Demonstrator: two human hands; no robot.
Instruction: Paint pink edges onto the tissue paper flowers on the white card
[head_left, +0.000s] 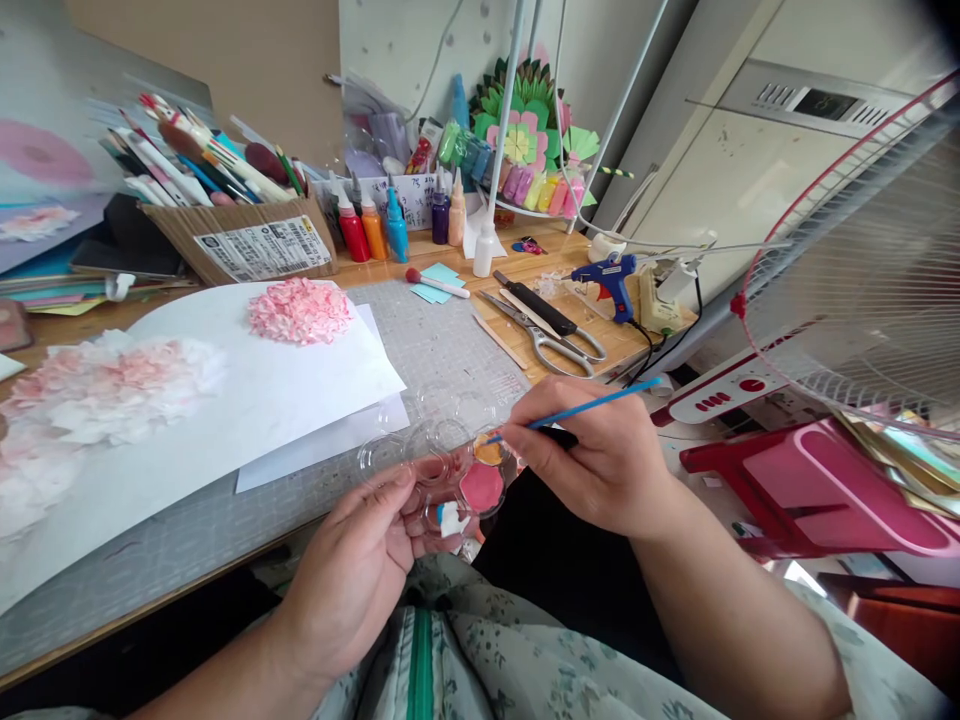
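Note:
My left hand (352, 560) is closed on a clear plastic paint palette (435, 468), thumb on top and fingers beneath, over the table's front edge. Its round wells hold orange paint (489, 449), pink paint (481, 487) and a white-and-blue dab (451, 519). Pinched in my right hand (592, 455) is a thin blue paintbrush (585, 405), its tip down at the orange well. To the left, a large white sheet of paper (300, 400) carries a pink ruffled paper flower (300, 311) and paler pink-and-white ruffled flowers (135, 385).
Scissors (551, 340), a blue glue gun (611, 285) and a power strip (667, 295) lie at the right. Behind the paper stand paint bottles (373, 225) and a cardboard box of brushes (247, 240). A fan (862, 260) and a pink stool (832, 485) are at far right.

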